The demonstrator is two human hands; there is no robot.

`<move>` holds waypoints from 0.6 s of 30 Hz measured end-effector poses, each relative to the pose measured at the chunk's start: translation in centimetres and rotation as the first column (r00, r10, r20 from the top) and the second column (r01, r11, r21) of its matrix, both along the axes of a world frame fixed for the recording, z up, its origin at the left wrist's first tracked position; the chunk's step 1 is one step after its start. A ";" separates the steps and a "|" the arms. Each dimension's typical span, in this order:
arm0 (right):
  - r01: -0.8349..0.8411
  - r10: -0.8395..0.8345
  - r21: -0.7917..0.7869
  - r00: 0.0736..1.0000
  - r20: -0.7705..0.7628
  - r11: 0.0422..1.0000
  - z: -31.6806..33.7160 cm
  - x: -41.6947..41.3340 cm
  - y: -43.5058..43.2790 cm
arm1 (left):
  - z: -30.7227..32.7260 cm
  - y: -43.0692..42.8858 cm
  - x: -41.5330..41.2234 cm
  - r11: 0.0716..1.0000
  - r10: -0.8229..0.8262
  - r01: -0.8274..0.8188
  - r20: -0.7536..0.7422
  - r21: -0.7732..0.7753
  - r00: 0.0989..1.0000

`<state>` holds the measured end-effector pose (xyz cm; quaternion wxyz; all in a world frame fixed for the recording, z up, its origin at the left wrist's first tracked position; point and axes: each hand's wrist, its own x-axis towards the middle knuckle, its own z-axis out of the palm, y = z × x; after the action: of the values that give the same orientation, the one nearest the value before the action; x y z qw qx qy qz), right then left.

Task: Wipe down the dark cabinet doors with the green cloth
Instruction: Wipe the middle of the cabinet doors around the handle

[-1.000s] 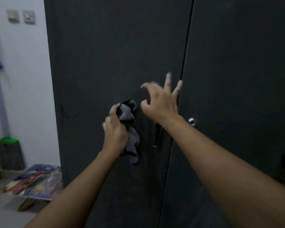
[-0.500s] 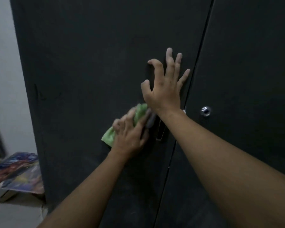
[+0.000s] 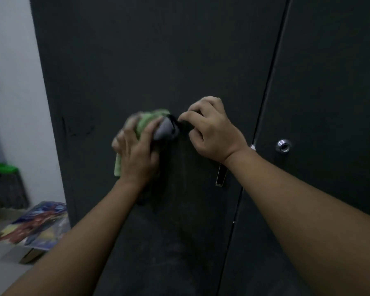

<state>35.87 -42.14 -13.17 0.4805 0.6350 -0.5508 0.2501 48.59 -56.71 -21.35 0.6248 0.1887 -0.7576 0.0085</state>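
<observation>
Both hands meet on the left cabinet door (image 3: 137,60) — the left hand (image 3: 137,152), blurred, grips the bunched green cloth (image 3: 146,122) against the panel, while the right hand (image 3: 214,133) pinches its grey end with curled fingers (image 3: 193,116), near the handle (image 3: 221,177).
</observation>
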 end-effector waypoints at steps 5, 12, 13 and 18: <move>0.018 -0.009 -0.040 0.978 0.208 0.999 0.1 0.2 0.1 | 5.0 1.5 -1.7 0.999 -0.041 0.040 -0.078 -0.019 0.996; 0.146 -0.150 0.032 0.959 0.240 0.989 -0.4 1.0 0.8 | -1.6 3.5 -4.1 0.986 -0.022 0.042 0.125 -0.160 0.992; 0.163 -0.165 0.026 0.960 0.227 0.986 -0.5 1.0 0.8 | -3.1 3.8 -4.2 0.981 -0.032 0.062 0.162 -0.186 0.986; 0.233 -0.204 -0.092 0.946 0.252 0.968 -1.1 0.9 0.8 | -10.0 4.8 -4.4 0.952 0.006 0.072 0.254 -0.298 0.967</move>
<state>36.75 -41.34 -14.27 0.4724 0.5048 -0.6559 0.3029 44.17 -51.95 -31.35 0.5450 0.0746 -0.8235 0.1385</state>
